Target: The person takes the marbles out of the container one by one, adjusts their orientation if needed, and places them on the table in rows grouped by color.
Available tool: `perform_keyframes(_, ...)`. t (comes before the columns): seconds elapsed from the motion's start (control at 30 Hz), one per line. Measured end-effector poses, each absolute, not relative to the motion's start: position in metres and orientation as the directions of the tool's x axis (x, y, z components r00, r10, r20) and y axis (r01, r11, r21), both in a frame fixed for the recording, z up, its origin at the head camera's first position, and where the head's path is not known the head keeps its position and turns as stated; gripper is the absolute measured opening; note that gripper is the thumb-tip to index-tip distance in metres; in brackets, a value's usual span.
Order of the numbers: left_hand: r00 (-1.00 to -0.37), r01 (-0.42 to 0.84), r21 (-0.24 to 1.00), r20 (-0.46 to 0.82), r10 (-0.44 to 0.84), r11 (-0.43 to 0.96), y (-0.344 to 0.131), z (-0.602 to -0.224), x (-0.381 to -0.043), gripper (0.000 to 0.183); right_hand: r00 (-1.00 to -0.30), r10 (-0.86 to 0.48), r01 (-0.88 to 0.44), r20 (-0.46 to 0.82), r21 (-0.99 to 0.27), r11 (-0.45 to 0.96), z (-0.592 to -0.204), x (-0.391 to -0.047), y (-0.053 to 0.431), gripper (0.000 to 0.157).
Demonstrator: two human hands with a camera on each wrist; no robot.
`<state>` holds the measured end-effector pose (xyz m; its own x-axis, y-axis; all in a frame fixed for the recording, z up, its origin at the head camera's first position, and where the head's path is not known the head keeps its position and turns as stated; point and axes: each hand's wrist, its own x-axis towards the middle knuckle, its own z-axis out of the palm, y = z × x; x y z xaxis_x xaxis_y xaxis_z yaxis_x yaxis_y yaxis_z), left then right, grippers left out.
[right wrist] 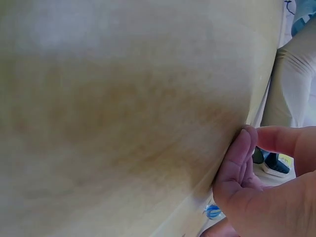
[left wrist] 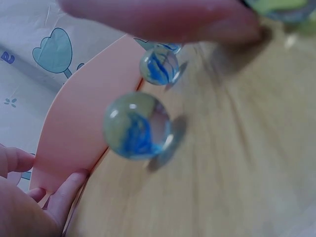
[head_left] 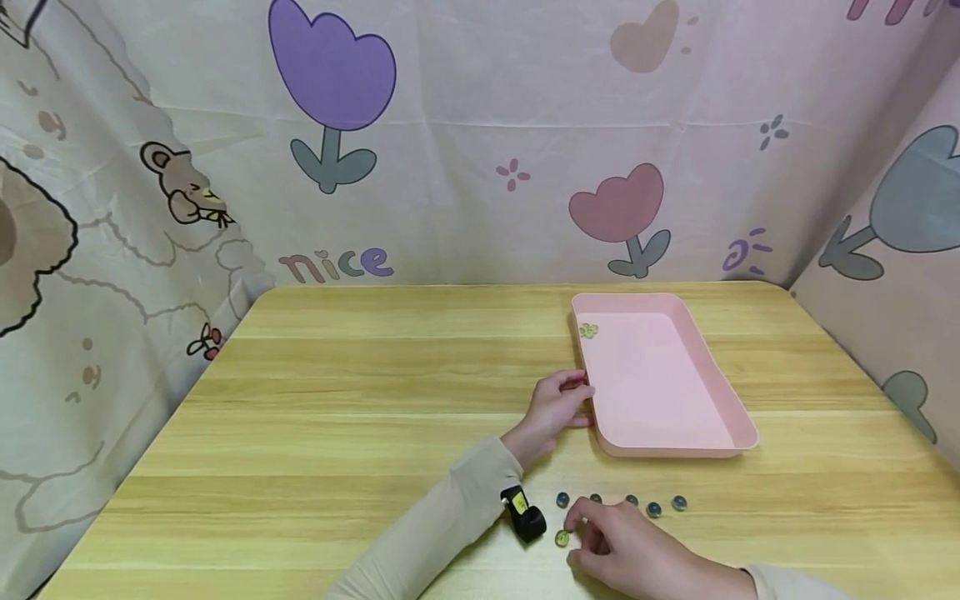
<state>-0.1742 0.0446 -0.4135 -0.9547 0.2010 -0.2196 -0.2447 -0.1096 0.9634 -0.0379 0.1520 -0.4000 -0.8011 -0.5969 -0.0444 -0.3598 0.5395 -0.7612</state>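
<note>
At the left side of the pink tray (head_left: pixel 652 375), my left hand (head_left: pixel 551 414) holds the wall near its front corner, with a fingertip over the rim. My right hand (head_left: pixel 633 546) is low over the table with thumb and index finger apart. A yellow-green glass marble (head_left: pixel 562 538) lies just left of those fingertips; the right wrist view hides it. Several clear marbles with blue swirls (head_left: pixel 654 509) form a loose row between the right hand and the tray, two partly covered by that hand. One blue-swirled marble (left wrist: pixel 137 126) looms large in the left wrist view.
Inside the tray, a cluster of yellow-green marbles (head_left: pixel 588 331) sits by the left wall toward the back. A black wrist camera (head_left: pixel 525 517) is strapped to the left sleeve, close to the marbles. Printed cloth (head_left: pixel 465 192) hangs behind the wooden table (head_left: pixel 337 375).
</note>
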Motion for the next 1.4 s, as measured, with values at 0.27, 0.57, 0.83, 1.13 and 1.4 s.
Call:
perform_keyframes(0.27,-0.951,-0.263,0.959,-0.239,0.198,-0.107,0.044,-0.415,-0.174,0.035,-0.803,-0.595,-0.354,-0.044,-0.767,0.535,-0.401,-0.035,0.156,0.016)
perform_keyframes(0.57,-0.951,-0.264,0.959,-0.240,0.195,-0.107,0.044,-0.415,-0.174,0.035,-0.781,-0.618,-0.336,-0.086,-0.776,0.534,-0.398,-0.034,0.160,0.016)
perform_keyframes(0.83,-0.953,-0.262,0.959,-0.240,0.184,-0.105,0.044,-0.413,-0.174,0.036,-0.744,-0.636,-0.279,-0.206,-0.769,0.575,-0.384,-0.036,0.165,0.022)
perform_keyframes(1.13,-0.956,-0.253,0.959,-0.227,0.188,-0.126,0.043,-0.413,-0.175,0.036,-0.698,-0.714,-0.410,-0.045,-0.793,0.450,-0.363,-0.048,0.173,0.016)
perform_keyframes(1.4,-0.955,-0.257,0.955,-0.228,0.189,-0.145,0.046,-0.412,-0.174,0.036,-0.808,-0.588,-0.336,-0.023,-0.802,0.494,-0.341,-0.070,0.187,0.019)
